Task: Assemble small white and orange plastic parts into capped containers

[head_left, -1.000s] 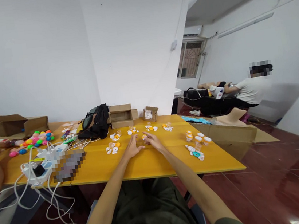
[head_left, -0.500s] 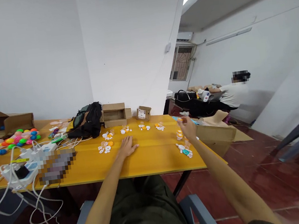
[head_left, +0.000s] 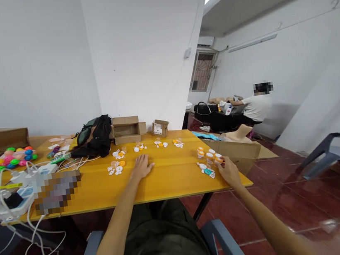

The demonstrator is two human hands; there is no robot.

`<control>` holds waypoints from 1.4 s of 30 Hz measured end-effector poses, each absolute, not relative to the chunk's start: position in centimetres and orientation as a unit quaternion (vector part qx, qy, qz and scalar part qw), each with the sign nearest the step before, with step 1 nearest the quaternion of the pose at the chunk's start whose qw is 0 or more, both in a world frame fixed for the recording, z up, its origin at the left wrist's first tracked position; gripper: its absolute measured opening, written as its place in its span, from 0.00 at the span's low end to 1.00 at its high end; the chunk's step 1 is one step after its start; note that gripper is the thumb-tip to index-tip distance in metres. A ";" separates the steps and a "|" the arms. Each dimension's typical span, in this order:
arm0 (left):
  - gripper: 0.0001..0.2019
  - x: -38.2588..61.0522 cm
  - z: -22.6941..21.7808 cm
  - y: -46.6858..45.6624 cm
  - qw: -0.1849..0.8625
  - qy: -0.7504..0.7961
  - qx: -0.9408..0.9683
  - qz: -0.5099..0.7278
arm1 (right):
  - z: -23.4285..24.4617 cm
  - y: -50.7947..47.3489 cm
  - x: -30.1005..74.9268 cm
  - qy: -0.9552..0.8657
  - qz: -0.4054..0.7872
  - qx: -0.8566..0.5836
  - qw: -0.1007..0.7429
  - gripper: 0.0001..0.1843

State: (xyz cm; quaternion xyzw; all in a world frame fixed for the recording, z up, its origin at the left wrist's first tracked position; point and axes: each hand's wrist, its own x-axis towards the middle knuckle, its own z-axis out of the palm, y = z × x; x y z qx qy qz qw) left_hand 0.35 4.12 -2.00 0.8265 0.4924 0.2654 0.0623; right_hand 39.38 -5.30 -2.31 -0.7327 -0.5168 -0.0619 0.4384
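Note:
My left hand [head_left: 142,167] lies flat on the yellow table [head_left: 171,186], fingers spread, holding nothing. My right hand [head_left: 229,172] is at the table's right side, its fingertips closed on a small clear container with an orange and white lid [head_left: 218,158]. Beside it stand several similar capped containers [head_left: 200,152]. Just left of my right hand is a pile of small plastic parts, with a teal piece [head_left: 207,172] among white ones. Closest to my left hand is a group of white and orange parts [head_left: 118,170] with a clear cup.
More part piles [head_left: 161,144] line the table's back, before two cardboard boxes [head_left: 126,130]. A backpack [head_left: 96,135], colourful balls [head_left: 13,158], a power strip [head_left: 24,190] with cables and a blurred-out item are left. Right stands a large carton [head_left: 236,156]; a person [head_left: 255,108] sits beyond.
My right hand has come down and nearer, from above the large carton to the capped containers at the table's right side. My left hand stays flat. The view has shifted slightly right.

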 end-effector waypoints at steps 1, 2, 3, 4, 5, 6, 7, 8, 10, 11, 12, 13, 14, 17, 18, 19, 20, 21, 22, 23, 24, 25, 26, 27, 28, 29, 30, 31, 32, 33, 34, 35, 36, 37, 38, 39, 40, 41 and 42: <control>0.17 0.4 -2.0 4.1 0.061 0.493 0.826 0.267 | -2.5 -5.4 39.4 -0.520 -0.074 -0.729 0.439 0.17; 0.17 0.4 -1.9 4.1 0.060 0.494 0.825 0.269 | -2.5 -5.4 39.3 -0.523 -0.092 -0.722 0.443 0.17; 0.17 0.4 -1.9 4.0 0.061 0.494 0.824 0.271 | -2.5 -5.6 39.2 -0.524 -0.114 -0.715 0.449 0.17; 0.17 0.4 -1.9 4.0 0.061 0.493 0.824 0.272 | -2.3 -5.7 39.1 -0.524 -0.136 -0.707 0.455 0.17; 0.17 0.4 -1.9 4.0 0.061 0.493 0.824 0.272 | -2.1 -5.8 38.9 -0.526 -0.151 -0.699 0.461 0.17; 0.17 0.4 -1.9 4.1 0.061 0.493 0.824 0.271 | -1.9 -5.9 38.6 -0.531 -0.159 -0.691 0.463 0.17; 0.17 0.4 -1.9 4.1 0.061 0.494 0.825 0.269 | -1.7 -5.9 38.4 -0.542 -0.158 -0.683 0.464 0.17; 0.17 0.4 -1.9 4.1 0.062 0.494 0.825 0.268 | -1.5 -5.9 38.0 -0.560 -0.151 -0.673 0.460 0.18; 0.17 0.4 -2.0 4.2 0.064 0.494 0.824 0.269 | -1.3 -5.7 37.4 -0.608 -0.128 -0.647 0.442 0.19; 0.17 0.4 -2.0 4.3 0.065 0.493 0.824 0.272 | -1.3 -5.5 37.2 -0.632 -0.117 -0.635 0.429 0.19; 0.17 0.4 -2.1 4.3 0.066 0.492 0.823 0.276 | -1.3 -5.3 36.9 -0.652 -0.109 -0.626 0.414 0.19; 0.17 0.4 -2.2 4.4 0.065 0.491 0.823 0.280 | -1.5 -5.0 36.8 -0.667 -0.103 -0.620 0.400 0.20; 0.17 0.4 -2.2 4.4 0.064 0.490 0.822 0.283 | -1.6 -4.8 36.7 -0.676 -0.100 -0.619 0.387 0.20; 0.16 0.5 -2.3 4.3 0.061 0.498 0.819 0.280 | -2.3 -4.2 36.5 -0.680 -0.087 -0.630 0.365 0.20; 0.16 0.5 -2.3 4.3 0.060 0.501 0.818 0.277 | -2.5 -4.0 36.5 -0.680 -0.078 -0.633 0.363 0.20; 0.16 0.5 -2.3 4.2 0.060 0.502 0.818 0.275 | -2.7 -3.8 36.4 -0.681 -0.067 -0.634 0.361 0.19; 0.16 0.4 -2.3 4.2 0.062 0.502 0.818 0.275 | -2.9 -3.6 36.4 -0.683 -0.057 -0.633 0.360 0.19; 0.16 0.4 -2.3 4.2 0.063 0.500 0.818 0.277 | -3.0 -3.4 36.3 -0.685 -0.048 -0.632 0.359 0.18; 0.15 0.4 -2.3 4.1 0.064 0.496 0.819 0.281 | -3.2 -3.3 36.2 -0.686 -0.041 -0.632 0.358 0.18; 0.15 0.4 -2.3 4.1 0.067 0.492 0.819 0.287 | -3.3 -3.1 36.1 -0.685 -0.037 -0.634 0.357 0.17; 0.15 0.3 -2.3 4.1 0.069 0.488 0.819 0.293 | -3.4 -2.9 36.0 -0.683 -0.032 -0.637 0.356 0.17; 0.14 0.3 -2.4 4.1 0.073 0.486 0.819 0.298 | -3.5 -2.7 35.9 -0.680 -0.027 -0.640 0.355 0.16; 0.14 0.3 -2.4 4.1 0.073 0.484 0.818 0.303 | -3.7 -2.6 35.7 -0.679 -0.022 -0.642 0.356 0.15; 0.14 0.3 -2.5 4.1 0.075 0.484 0.817 0.303 | -3.8 -2.3 35.6 -0.679 -0.016 -0.641 0.358 0.15; 0.14 0.4 -2.6 4.1 0.079 0.487 0.816 0.302 | -4.0 -2.1 35.4 -0.682 -0.012 -0.636 0.361 0.14; 0.14 0.4 -2.6 4.1 0.080 0.488 0.814 0.305 | -4.2 -1.9 35.2 -0.686 -0.009 -0.630 0.364 0.14; 0.14 0.4 -2.7 4.1 0.082 0.488 0.814 0.306 | -4.4 -1.6 35.0 -0.689 -0.007 -0.625 0.367 0.14; 0.14 0.5 -2.8 4.1 0.084 0.488 0.812 0.310 | -4.6 -1.4 34.7 -0.691 -0.005 -0.621 0.371 0.15; 0.13 0.5 -2.9 4.1 0.086 0.485 0.811 0.315 | -4.9 -1.1 34.5 -0.691 -0.006 -0.618 0.375 0.15; 0.13 0.6 -3.0 4.1 0.089 0.482 0.811 0.320 | -5.1 -0.7 34.2 -0.693 -0.007 -0.614 0.379 0.16; 0.13 0.6 -3.0 4.1 0.091 0.481 0.810 0.324 | -5.3 -0.4 33.9 -0.695 -0.009 -0.609 0.382 0.17; 0.13 0.6 -3.1 4.0 0.092 0.481 0.808 0.327 | -5.4 -0.1 33.5 -0.698 -0.012 -0.604 0.385 0.17; 0.13 0.7 -3.1 4.0 0.094 0.481 0.809 0.325 | -5.6 0.2 33.1 -0.701 -0.015 -0.598 0.387 0.18; 0.13 0.7 -3.1 4.0 0.094 0.479 0.811 0.323 | -5.7 0.6 32.6 -0.706 -0.016 -0.592 0.389 0.18; 0.13 0.7 -3.1 3.9 0.091 0.478 0.813 0.320 | -5.7 0.9 32.1 -0.710 -0.016 -0.587 0.389 0.18; 0.14 0.8 -3.1 3.9 0.090 0.478 0.817 0.311 | -5.7 1.2 31.4 -0.715 -0.012 -0.581 0.388 0.18; 0.14 0.8 -3.1 3.9 0.090 0.479 0.819 0.302 | -5.7 1.5 30.7 -0.720 -0.006 -0.575 0.387 0.17; 0.14 0.8 -3.1 3.8 0.088 0.483 0.819 0.297 | -5.7 1.8 29.9 -0.725 0.002 -0.570 0.387 0.17; 0.15 0.9 -3.1 3.8 0.087 0.483 0.821 0.292 | -5.6 2.1 29.0 -0.730 0.012 -0.564 0.386 0.16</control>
